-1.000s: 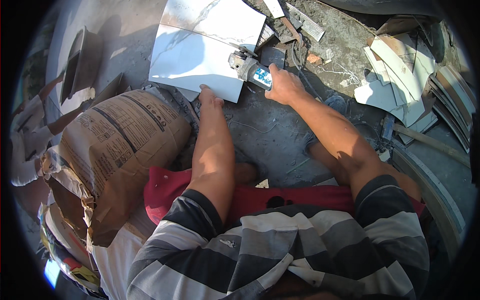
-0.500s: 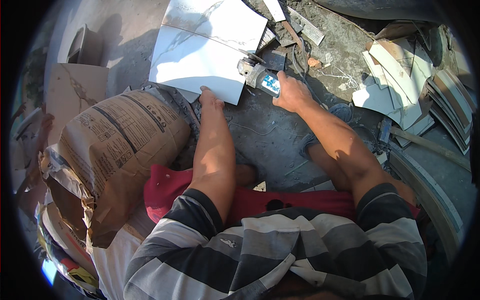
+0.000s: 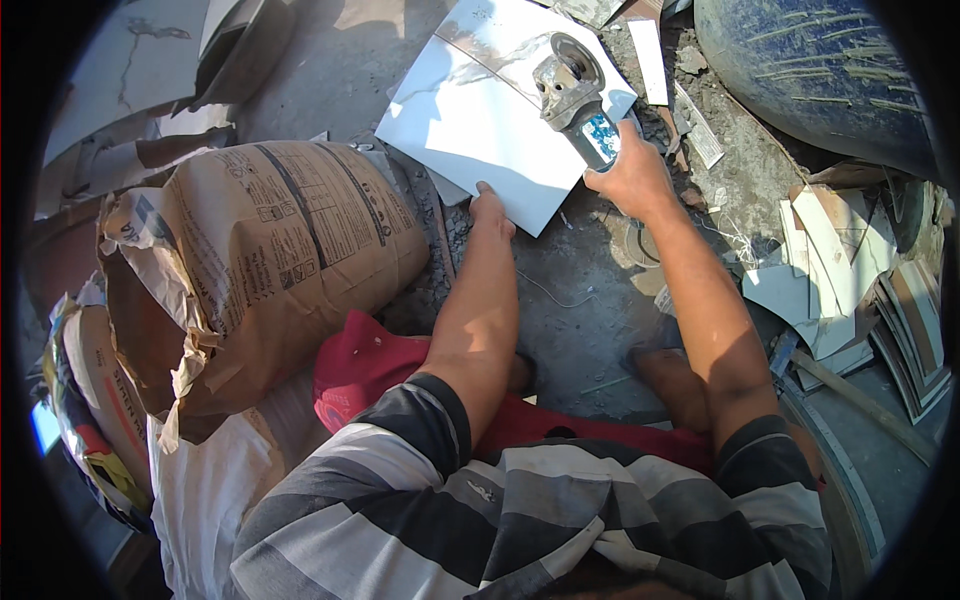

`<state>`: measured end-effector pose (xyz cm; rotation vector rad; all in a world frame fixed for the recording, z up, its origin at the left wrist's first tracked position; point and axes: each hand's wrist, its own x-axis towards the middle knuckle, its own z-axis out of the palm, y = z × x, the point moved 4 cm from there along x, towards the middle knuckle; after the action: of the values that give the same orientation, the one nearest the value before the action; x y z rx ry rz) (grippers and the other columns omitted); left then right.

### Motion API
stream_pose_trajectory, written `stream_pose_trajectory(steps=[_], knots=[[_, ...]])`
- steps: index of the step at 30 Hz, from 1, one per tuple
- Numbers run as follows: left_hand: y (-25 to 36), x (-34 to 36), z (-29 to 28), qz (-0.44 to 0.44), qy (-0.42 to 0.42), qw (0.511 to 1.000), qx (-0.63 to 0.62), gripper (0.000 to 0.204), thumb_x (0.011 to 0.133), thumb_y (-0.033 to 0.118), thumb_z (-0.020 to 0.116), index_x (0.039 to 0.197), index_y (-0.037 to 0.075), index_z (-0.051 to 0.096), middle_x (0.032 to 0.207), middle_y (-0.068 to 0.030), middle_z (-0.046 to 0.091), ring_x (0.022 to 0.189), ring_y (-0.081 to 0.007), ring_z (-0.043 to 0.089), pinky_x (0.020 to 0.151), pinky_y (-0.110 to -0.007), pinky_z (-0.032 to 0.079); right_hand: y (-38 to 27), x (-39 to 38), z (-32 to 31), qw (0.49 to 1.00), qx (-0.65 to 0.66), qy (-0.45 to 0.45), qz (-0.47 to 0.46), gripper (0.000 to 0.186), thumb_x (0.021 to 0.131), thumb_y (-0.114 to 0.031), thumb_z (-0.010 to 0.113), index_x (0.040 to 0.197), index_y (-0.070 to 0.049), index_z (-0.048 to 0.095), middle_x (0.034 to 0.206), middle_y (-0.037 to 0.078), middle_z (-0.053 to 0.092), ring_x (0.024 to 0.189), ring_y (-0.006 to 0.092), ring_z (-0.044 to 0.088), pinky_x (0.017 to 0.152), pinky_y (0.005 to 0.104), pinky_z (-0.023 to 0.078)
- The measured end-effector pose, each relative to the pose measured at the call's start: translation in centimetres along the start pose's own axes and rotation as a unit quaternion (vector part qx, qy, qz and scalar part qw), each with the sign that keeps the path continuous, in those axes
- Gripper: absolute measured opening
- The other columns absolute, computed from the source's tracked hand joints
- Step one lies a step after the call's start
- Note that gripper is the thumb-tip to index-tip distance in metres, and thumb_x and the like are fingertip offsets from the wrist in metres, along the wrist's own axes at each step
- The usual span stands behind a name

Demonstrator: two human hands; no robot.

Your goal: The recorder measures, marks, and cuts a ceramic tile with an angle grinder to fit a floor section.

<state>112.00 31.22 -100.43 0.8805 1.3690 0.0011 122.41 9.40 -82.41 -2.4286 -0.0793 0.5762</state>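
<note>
A white marble-patterned tile (image 3: pixel 470 130) lies in front of me, with a thin line running across it. My left hand (image 3: pixel 492 212) grips its near edge, thumb on top; the other fingers are mostly hidden. In my right hand (image 3: pixel 640 178) is an angle grinder (image 3: pixel 572 105) with a blue-and-white label, my fingers wrapped round its body. The grinder's head and round disc (image 3: pixel 578 58) are over the tile's far right part. Whether the disc touches the tile or is spinning, I cannot tell.
A large brown paper sack (image 3: pixel 290 220), torn at one end, lies at left. Broken tile pieces (image 3: pixel 820 270) are heaped at right, near a wooden-handled hammer (image 3: pixel 860 405). A dark blue rounded container (image 3: pixel 820 75) stands far right. Rubble and offcuts litter the ground.
The grinder has moved from the tile's right edge to over its far part, its disc turned more into view. My left hand keeps its hold. The whole view has shifted.
</note>
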Motion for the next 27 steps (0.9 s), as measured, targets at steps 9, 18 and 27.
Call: stream_pose_trajectory(steps=[9, 18, 27], knots=[[-1.7, 1.9, -1.6, 0.015, -0.030, 0.999, -0.024, 0.048, 0.106, 0.035, 0.037, 0.136, -0.002, 0.041, 0.130, -0.0145, 0.055, 0.114, -0.0276, 0.057, 0.098, -0.045, 0.047, -12.1, 9.5, 5.8, 0.998, -0.005, -0.031, -0.058, 0.070, 0.069, -0.029, 0.076, 0.123, 0.004, 0.045, 0.106, 0.029, 0.066, 0.102, 0.0423, 0.065, 0.090, 0.0460, 0.052], [-3.9, 0.3, -0.9, -0.098, -0.117, 0.987, -0.043, 0.040, 0.106, 0.031, 0.037, 0.140, 0.010, 0.037, 0.135, -0.0120, 0.051, 0.120, -0.0310, 0.054, 0.102, -0.056, 0.044, -16.2, 16.0, 11.3, 0.997, 0.003, -0.067, -0.045, 0.067, 0.073, -0.025, 0.076, 0.125, 0.002, 0.043, 0.108, 0.023, 0.067, 0.107, 0.0372, 0.065, 0.094, 0.0435, 0.052], [-3.6, -0.1, -0.9, -0.105, -0.134, 0.985, -0.022, 0.043, 0.106, 0.032, 0.036, 0.145, 0.013, 0.032, 0.142, -0.0125, 0.044, 0.130, -0.0326, 0.046, 0.106, -0.059, 0.038, -15.8, 18.1, 12.6, 0.996, -0.003, -0.084, -0.016, 0.066, 0.076, -0.019, 0.074, 0.132, 0.000, 0.043, 0.115, 0.021, 0.066, 0.111, 0.0351, 0.064, 0.096, 0.0417, 0.052]])
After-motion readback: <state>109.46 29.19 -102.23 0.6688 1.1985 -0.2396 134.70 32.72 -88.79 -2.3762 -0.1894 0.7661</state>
